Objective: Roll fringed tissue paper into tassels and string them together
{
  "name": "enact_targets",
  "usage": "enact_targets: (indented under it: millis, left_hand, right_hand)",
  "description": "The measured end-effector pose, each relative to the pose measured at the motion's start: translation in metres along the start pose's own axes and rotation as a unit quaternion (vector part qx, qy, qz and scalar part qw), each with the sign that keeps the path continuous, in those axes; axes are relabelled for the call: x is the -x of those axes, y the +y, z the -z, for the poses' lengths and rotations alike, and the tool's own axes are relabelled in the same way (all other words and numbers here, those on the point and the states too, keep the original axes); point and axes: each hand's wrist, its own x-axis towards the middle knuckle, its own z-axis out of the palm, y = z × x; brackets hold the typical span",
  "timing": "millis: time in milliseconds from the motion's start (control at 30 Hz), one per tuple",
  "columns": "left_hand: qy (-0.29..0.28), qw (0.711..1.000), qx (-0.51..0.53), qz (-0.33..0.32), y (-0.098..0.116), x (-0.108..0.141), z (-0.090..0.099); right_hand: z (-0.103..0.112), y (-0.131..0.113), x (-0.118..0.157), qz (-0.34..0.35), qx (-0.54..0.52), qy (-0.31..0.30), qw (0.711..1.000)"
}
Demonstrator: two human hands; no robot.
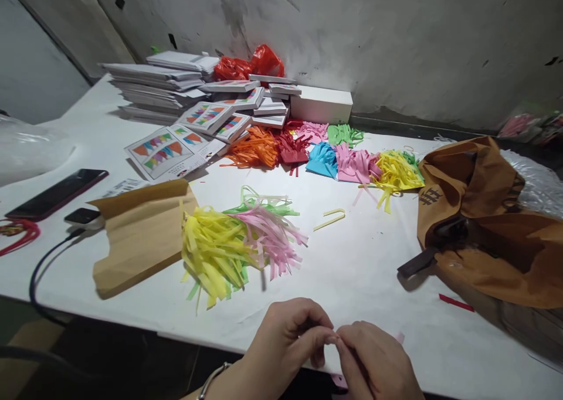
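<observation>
At the table's front edge, my left hand (292,335) and my right hand (373,356) meet with thumbs and fingertips pinched together. What they pinch is mostly hidden by the fingers. A bit of pink paper (338,381) shows below the fingertips, and another pink tip (400,337) sticks out behind my right hand; whether they belong to the held piece I cannot tell. Beyond my left hand lie fringed paper tassels: a yellow bunch (215,241), a pink bunch (275,236) and some green strips (257,200). A folded pale yellow strip (329,218) lies farther forward.
Left are brown paper (141,236), a phone (57,193) and a cabled black-and-white device (83,217). At the back stand stacked white packs (149,89), red plastic bags (250,64), a white box (323,105) and more tassels (323,158). An orange-brown bag (475,212) lies right.
</observation>
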Motion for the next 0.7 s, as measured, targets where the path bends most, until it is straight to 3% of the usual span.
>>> enact_targets:
  millis: [233, 533, 700]
  left_hand:
    - [-0.080, 0.994, -0.066, -0.033, 0.003, 0.002, 0.014]
    - [-0.098, 0.992, -0.079, 0.005, 0.003, 0.005, 0.009]
    - [-0.080, 0.995, 0.027, 0.058, -0.006, 0.005, 0.003]
  right_hand:
    - [-0.006, -0.003, 0.004, -0.125, -0.139, 0.019, 0.982]
    - [-0.011, -0.002, 0.013, -0.033, -0.011, 0.040, 0.999]
    - [-0.013, -0.005, 0.014, -0.055, -0.035, 0.048, 0.997]
